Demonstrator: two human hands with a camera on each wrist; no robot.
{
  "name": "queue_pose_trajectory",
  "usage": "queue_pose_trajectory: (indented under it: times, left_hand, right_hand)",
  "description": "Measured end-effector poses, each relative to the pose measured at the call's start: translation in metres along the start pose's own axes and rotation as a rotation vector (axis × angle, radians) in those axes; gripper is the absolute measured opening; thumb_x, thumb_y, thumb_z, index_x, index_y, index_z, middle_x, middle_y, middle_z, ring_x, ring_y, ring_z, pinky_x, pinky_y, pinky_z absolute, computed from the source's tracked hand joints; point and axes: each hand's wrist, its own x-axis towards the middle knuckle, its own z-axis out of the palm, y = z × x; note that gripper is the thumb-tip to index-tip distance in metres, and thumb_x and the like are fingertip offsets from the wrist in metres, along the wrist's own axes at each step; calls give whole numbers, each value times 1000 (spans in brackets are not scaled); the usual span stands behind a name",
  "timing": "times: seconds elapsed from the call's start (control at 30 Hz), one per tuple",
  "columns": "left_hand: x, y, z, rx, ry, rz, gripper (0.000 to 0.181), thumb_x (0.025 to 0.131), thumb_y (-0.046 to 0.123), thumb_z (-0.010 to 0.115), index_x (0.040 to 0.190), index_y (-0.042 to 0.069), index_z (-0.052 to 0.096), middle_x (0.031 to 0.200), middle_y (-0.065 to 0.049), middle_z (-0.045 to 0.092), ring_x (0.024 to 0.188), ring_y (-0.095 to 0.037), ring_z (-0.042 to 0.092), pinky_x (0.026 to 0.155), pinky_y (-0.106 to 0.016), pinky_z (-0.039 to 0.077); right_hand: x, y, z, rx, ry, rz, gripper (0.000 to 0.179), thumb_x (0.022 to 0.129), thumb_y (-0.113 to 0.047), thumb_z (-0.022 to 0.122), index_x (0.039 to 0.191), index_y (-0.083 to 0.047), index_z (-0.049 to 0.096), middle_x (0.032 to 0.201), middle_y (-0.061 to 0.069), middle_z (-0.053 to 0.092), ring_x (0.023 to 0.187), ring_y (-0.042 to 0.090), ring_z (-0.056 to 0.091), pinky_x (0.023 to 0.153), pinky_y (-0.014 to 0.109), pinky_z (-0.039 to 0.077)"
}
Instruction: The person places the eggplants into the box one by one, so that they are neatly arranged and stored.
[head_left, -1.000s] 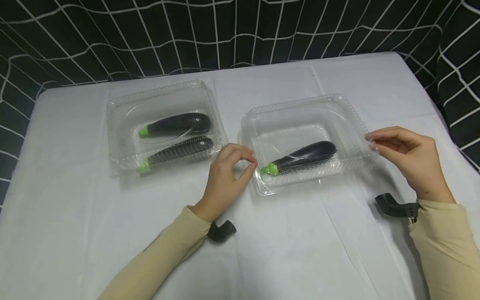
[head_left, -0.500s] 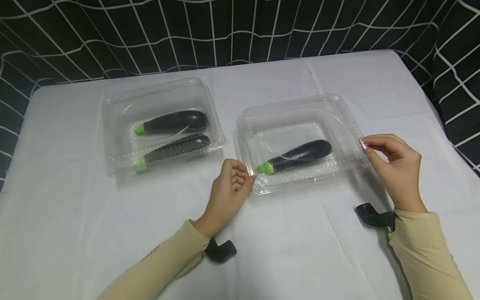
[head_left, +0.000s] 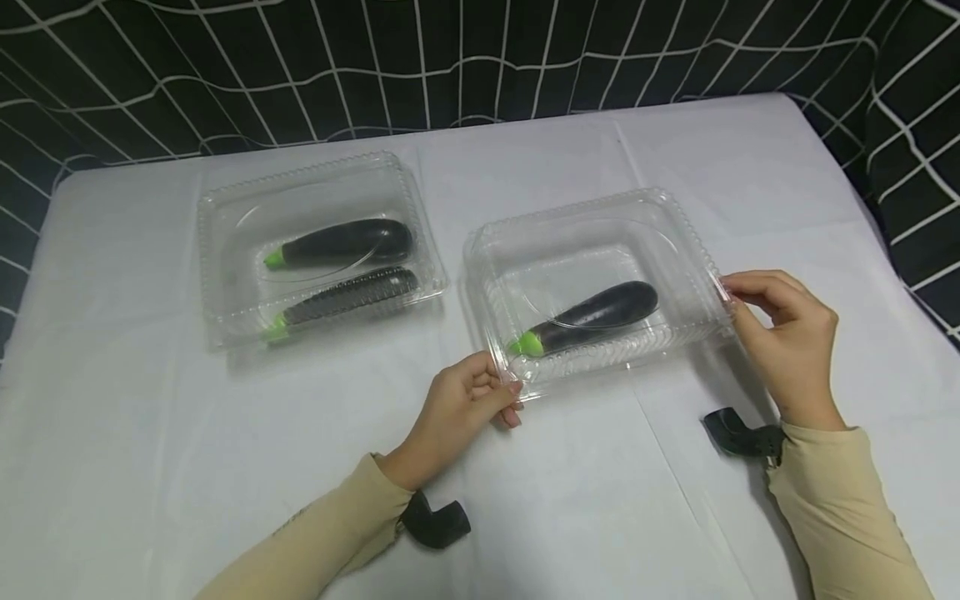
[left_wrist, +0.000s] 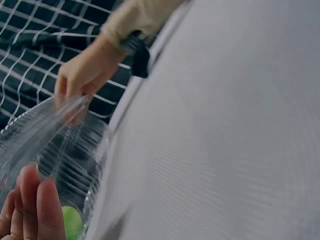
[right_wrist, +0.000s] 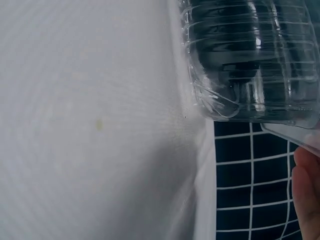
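Observation:
A clear plastic clamshell container point(head_left: 570, 242) with a lid lies at right of centre in the head view, holding one dark eggplant point(head_left: 600, 317) with a green stem end. My left hand point(head_left: 457, 408) grips its near left corner, thumb on the rim and fingers at the edge. At the right edge, my right hand point(head_left: 787, 333) pinches the rim between thumb and fingers. In the left wrist view, the left fingers point(left_wrist: 37, 205) stand beside the clear wall, near a green stem end point(left_wrist: 72, 222). The right wrist view shows right fingertips point(right_wrist: 305, 180) at a plastic flap.
A second clear clamshell container point(head_left: 300, 187) stands to the left with two eggplants inside, a rear one point(head_left: 348, 242) and a front one point(head_left: 352, 296). A white cloth point(head_left: 570, 500) covers the table. Dark fabric with a white grid point(head_left: 465, 71) hangs behind it.
My left hand has moved down along the left edge to the near corner and now grips it. My right hand has come slightly left and lower, keeping to the right rim.

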Motion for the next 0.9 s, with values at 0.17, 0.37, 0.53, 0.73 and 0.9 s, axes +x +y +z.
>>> queue_pose_trajectory:
  times: [0.17, 0.37, 0.53, 0.73, 0.9]
  left_hand:
    - [3, -1, -2, -64, 16, -28, 13, 92, 5, 56, 86, -5, 51, 81, -26, 65, 65, -13, 65, 71, -34, 57]
    - [4, -1, -5, -88, 87, -29, 8, 92, 3, 52, 86, -2, 49, 82, -28, 64, 66, -15, 65, 74, -34, 56]
    - [6, -4, -6, -152, 135, -23, 7, 93, 1, 49, 86, 0, 48, 84, -31, 63, 66, -14, 65, 71, -33, 57]
    - [7, -4, -6, -189, 163, -23, 6, 93, -1, 48, 87, 0, 47, 85, -31, 63, 67, -14, 65, 71, -33, 57]
    - [8, -5, -6, -198, 200, -15, 4, 93, 0, 49, 92, -4, 50, 85, -28, 63, 68, -13, 65, 72, -33, 57]
  right_hand:
    - [-2, -3, 1, 67, 3, 42, 14, 78, 24, 56, 91, 24, 61, 93, -7, 64, 89, 8, 60, 83, 13, 48]
    - [-2, 2, -2, 231, -65, 141, 19, 81, 20, 57, 97, 14, 66, 96, -2, 67, 88, 9, 62, 80, 13, 48]
    - [-1, 3, -12, 346, -229, 259, 31, 88, 15, 53, 113, 3, 65, 97, -1, 68, 89, 7, 62, 78, 11, 48]
    - [1, 4, -23, 463, -367, 306, 40, 87, 18, 51, 123, 4, 57, 92, 3, 67, 83, 8, 64, 73, 13, 50]
    - [-1, 5, -24, 424, -356, 390, 29, 87, 14, 56, 109, -2, 66, 85, 1, 69, 72, 7, 65, 65, 15, 52]
